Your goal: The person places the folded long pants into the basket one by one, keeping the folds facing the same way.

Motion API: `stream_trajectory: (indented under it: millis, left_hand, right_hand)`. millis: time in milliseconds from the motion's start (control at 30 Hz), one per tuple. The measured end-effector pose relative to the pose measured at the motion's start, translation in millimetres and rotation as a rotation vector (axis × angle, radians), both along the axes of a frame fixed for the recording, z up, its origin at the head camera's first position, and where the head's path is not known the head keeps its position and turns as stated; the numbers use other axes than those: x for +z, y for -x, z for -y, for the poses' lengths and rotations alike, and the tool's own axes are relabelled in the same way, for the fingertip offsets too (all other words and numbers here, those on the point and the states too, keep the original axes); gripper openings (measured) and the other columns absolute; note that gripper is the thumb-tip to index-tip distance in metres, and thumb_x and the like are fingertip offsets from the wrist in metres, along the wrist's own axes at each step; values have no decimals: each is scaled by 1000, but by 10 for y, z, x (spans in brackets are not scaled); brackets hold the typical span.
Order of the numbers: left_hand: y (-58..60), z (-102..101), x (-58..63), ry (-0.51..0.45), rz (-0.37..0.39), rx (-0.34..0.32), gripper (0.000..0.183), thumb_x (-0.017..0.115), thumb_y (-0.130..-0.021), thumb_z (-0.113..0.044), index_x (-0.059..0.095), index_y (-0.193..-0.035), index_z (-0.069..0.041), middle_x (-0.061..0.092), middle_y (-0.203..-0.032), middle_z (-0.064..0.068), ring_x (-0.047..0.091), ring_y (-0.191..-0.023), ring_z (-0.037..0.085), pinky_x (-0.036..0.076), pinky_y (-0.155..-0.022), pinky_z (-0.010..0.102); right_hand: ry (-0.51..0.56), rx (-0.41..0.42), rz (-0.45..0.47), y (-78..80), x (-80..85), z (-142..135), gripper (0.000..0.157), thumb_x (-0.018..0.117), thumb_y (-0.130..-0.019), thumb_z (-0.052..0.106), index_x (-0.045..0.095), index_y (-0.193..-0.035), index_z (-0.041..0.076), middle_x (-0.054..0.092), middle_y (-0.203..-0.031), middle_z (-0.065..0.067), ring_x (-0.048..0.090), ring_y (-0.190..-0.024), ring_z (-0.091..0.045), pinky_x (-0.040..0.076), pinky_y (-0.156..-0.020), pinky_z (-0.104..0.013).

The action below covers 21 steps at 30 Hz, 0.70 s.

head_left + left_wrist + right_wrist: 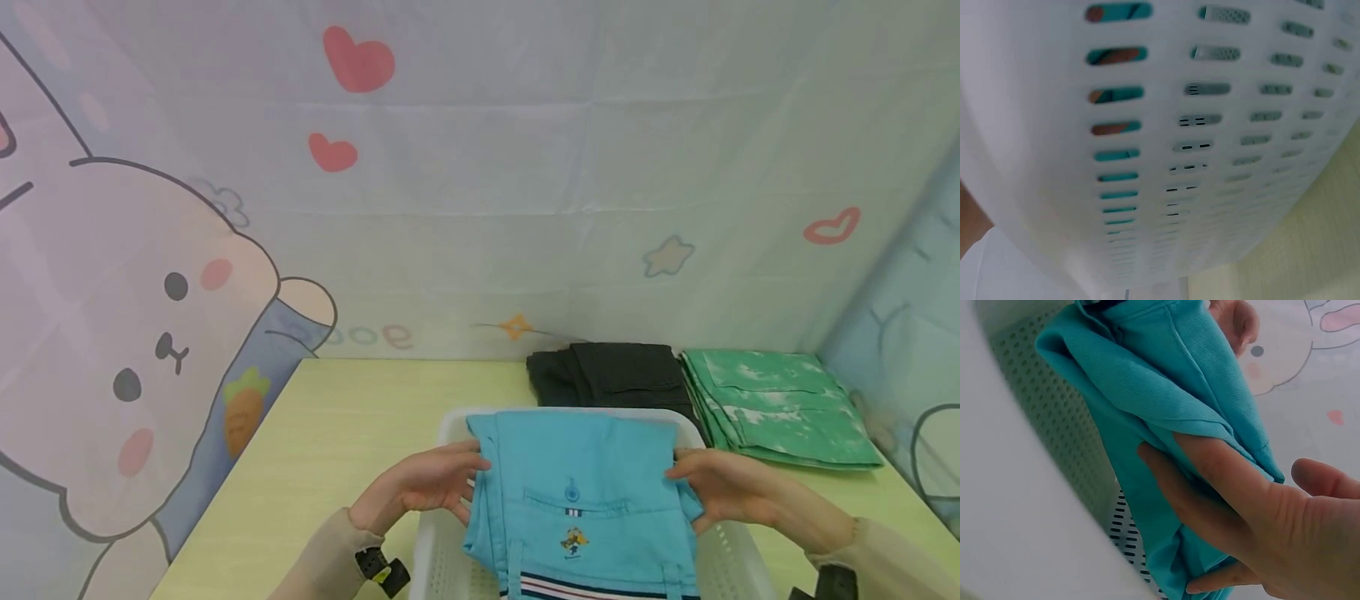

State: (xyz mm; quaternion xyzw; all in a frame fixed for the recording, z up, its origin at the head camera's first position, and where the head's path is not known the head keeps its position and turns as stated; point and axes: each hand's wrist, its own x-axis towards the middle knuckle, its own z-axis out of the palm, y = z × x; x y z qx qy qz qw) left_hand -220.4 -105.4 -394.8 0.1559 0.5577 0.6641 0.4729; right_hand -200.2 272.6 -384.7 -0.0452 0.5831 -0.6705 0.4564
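A folded pair of light blue pants (592,458) hangs between both hands at a white perforated basket (435,558). A buttoned pocket, a small embroidered figure and a striped waistband face up. My left hand (431,483) grips the pants' left edge, thumb on top. On the opposite edge, my right hand (731,485) holds the fabric, its fingers reaching under the folds in the right wrist view. The basket's slotted wall (1035,156) fills the left wrist view and mostly hides the left hand there; patches of blue cloth and fingers show through the slots.
Behind the basket lie folded black pants (622,375), with a folded green and white garment (780,404) to their right. All stand on a pale yellow table (337,417). A printed cloth backdrop (487,208) rises behind the table.
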Motion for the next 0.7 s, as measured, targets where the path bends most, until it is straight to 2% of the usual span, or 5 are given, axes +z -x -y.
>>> stream_trajectory:
  millis: [200,300,500,600,700]
  left_hand:
    - [41,-3,-61,-1,1,-38,59,31,-95,-18,-5,-140,-8,15,-140,27,52,-106,28,53,-64,30]
    - [53,-5,-83,18,0,-29,60,32,-95,-20,-5,-141,-8,12,-141,27,51,-109,29,53,-64,30]
    - [77,5,-104,55,1,-7,62,31,-95,-22,-8,-141,-9,10,-143,29,49,-113,32,53,-64,31]
    - [88,16,-114,58,2,0,63,32,-95,-22,-8,-142,-9,12,-143,28,47,-115,35,53,-65,33]
    - [95,29,-122,56,4,1,62,32,-95,-23,-7,-142,-9,14,-142,27,48,-114,34,53,-65,33]
  right_hand:
    - [-17,24,10,34,-56,28,52,33,-94,19,-1,-131,2,23,-134,-18,44,-108,-21,38,-91,-53]
    - [-29,25,15,50,-67,43,29,33,-94,19,17,-113,5,32,-126,-9,45,-105,-20,40,-88,-49]
    - [-77,-37,5,70,-61,122,23,37,-90,18,21,-103,7,5,-136,-19,42,-103,-21,42,-84,-48]
    - [-98,-71,3,81,-57,156,14,39,-89,18,29,-81,13,-4,-136,-19,40,-102,-23,42,-82,-48]
    - [-106,-74,19,96,-53,187,15,39,-88,17,36,-100,9,-6,-137,-20,40,-100,-23,42,-80,-46]
